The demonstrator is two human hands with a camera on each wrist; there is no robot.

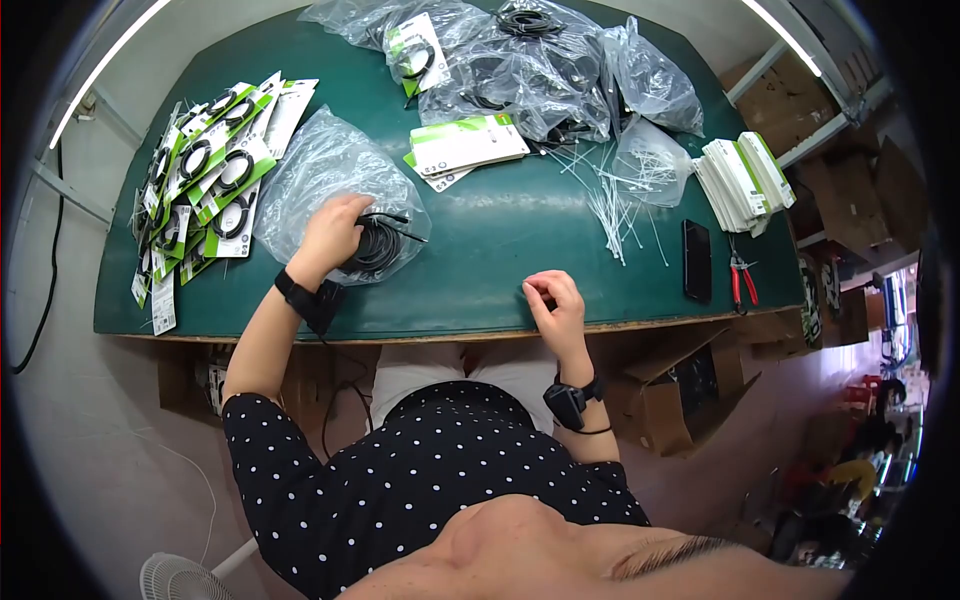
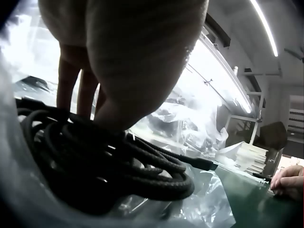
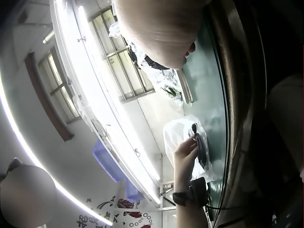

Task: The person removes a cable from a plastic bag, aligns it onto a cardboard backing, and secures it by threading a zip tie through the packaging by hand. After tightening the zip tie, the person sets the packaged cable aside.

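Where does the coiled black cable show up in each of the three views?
Head: coiled black cable left of centre, under the left hand, at the clear plastic bag.
Left wrist: cable fills the lower left, beneath the fingers.
Right wrist: small, lower centre-right, beside that hand.
Shared landmark: the left hand.

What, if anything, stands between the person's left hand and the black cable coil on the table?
Nothing visible does. The left hand already has its thumb and fingers on the coil. The bag lies under and around the coil, not between it and the fingers.
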